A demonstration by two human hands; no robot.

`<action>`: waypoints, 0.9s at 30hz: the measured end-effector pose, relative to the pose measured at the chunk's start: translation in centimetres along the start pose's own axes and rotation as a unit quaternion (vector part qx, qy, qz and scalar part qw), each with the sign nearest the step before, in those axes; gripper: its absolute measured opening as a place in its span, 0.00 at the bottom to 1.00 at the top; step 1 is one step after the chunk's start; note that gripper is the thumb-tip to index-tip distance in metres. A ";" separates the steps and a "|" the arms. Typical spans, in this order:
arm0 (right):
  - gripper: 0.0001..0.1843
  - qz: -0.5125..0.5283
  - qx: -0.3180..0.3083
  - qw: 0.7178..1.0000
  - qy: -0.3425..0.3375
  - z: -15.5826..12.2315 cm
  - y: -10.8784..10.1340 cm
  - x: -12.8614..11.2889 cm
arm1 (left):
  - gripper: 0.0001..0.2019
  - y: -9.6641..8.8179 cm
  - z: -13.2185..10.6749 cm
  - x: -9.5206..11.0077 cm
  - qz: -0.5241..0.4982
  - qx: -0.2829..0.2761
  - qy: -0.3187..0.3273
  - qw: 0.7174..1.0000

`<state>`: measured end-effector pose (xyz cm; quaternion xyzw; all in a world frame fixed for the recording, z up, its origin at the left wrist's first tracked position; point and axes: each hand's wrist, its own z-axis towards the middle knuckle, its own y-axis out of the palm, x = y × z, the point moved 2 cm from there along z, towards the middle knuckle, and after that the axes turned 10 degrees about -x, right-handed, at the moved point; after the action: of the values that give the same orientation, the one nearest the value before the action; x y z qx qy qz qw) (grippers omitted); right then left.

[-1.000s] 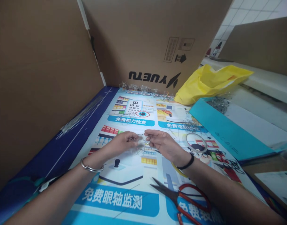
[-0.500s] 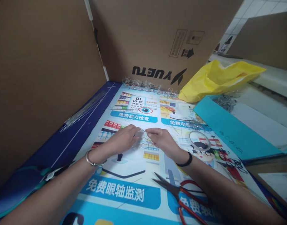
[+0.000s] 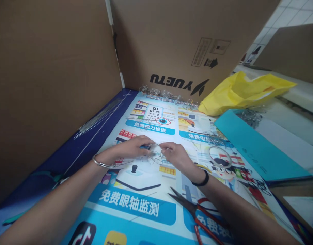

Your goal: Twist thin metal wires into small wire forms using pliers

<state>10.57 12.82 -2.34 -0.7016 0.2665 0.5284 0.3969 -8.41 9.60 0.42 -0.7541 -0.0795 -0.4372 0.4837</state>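
Between my two hands is a thin bent wire piece, with fine loops that are hard to make out. My left hand, with a metal bangle at the wrist, pinches its left side between thumb and fingers. On the other side my right hand, wearing a black band, pinches it near the top. Both hands are just above the printed poster sheet. Red-handled scissors lie partly open below my right forearm. A ring of coiled wire rests right of my right hand.
Straight wires lie at the left. Tangled wire pieces line the cardboard wall. At the right are a yellow bag, a turquoise box holding wire pieces, and black loops on the poster.
My left hand has turned flatter, its fingers still on the wire piece, whose rounded outline shows more. The whole view has shifted slightly, so surroundings appear further right and lower.
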 end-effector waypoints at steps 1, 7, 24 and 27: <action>0.09 -0.017 0.002 1.000 -0.005 0.0 0.0 0.1 | 0.18 -0.1 -0.1 -0.1 -0.006 -0.004 -0.002 1.000; 0.12 -0.115 -0.001 0.993 -0.024 0.2 0.3 0.3 | 0.20 -1.4 -1.5 0.2 0.013 -0.017 -0.025 0.999; 0.19 -0.309 -0.040 0.948 -0.069 -0.9 -0.6 -0.6 | 0.24 4.2 -0.4 1.0 0.343 0.061 -0.066 0.935; 0.19 -0.360 -0.073 0.927 -0.078 -1.2 -1.1 -0.7 | 0.28 4.0 -0.2 0.3 0.325 0.020 -0.078 0.942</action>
<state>11.85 12.39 -1.23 -0.7341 -0.0752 0.4212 0.5273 -6.17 7.28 -2.00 -0.7608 0.1235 -0.1944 0.6067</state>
